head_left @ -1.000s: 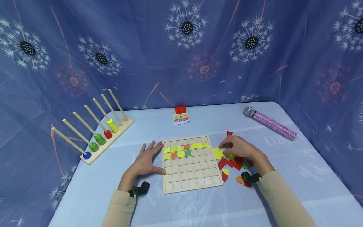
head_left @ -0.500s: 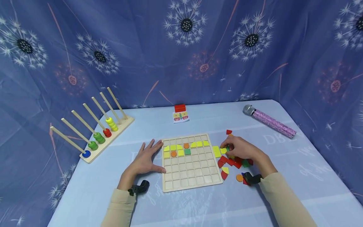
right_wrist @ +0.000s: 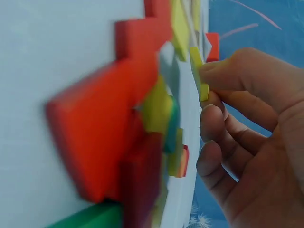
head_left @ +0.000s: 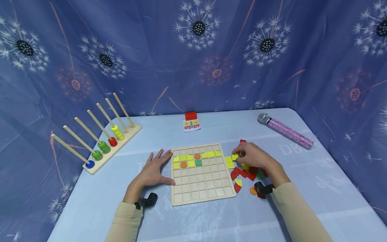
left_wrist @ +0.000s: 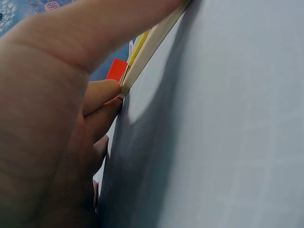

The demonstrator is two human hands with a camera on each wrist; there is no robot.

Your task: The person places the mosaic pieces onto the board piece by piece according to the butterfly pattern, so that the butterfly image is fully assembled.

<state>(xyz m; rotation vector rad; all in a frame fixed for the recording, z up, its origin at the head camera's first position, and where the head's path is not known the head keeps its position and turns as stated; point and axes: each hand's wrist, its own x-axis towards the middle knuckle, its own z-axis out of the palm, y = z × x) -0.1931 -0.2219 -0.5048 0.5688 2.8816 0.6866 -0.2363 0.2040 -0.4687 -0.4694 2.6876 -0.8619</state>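
My right hand pinches a yellow square tile between thumb and fingertips, just right of the wooden grid board. My left hand lies spread at the board's left side, the thumb at its edge; in the left wrist view the fingertips meet the board's corner. Yellow tiles, orange discs and a green square fill cells of the board's upper two rows. Below and beside the right hand lies a loose pile of red tiles with yellow and green ones among them.
A picture card leans on a red block behind the board. On the left stands a peg abacus with coloured beads. A glittery pink microphone lies at the back right. An orange disc lies near the right wrist.
My right hand has drawn a yellow square tile out of the pile and raised it slightly, toward the board. The left hand keeps its place at the board's edge.
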